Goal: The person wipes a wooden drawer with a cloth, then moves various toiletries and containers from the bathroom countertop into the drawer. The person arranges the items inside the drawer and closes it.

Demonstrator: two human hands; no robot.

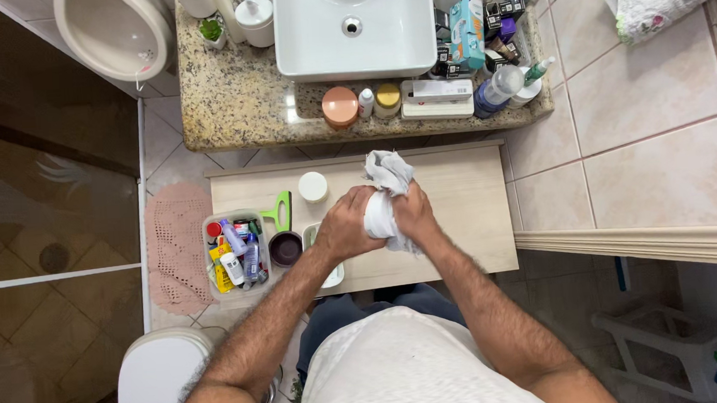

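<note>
Both hands grip a crumpled white-grey cloth (387, 179) over a pale wooden shelf (467, 211) below the counter. My left hand (345, 225) wraps the cloth's lower left side. My right hand (414, 213) closes on its right side, fingers curled in. The top of the cloth sticks up free above both fists. A white round lid (313, 186) lies on the shelf just left of the hands.
A grey bin (209, 260) of small bottles, a green-handled cup (285, 246) and a white dish (330, 276) sit on the shelf's left. Above is a granite counter (236, 101) with a white basin (354, 26) and toiletries. A toilet (155, 380) stands at lower left, a pink mat (177, 246) on the floor.
</note>
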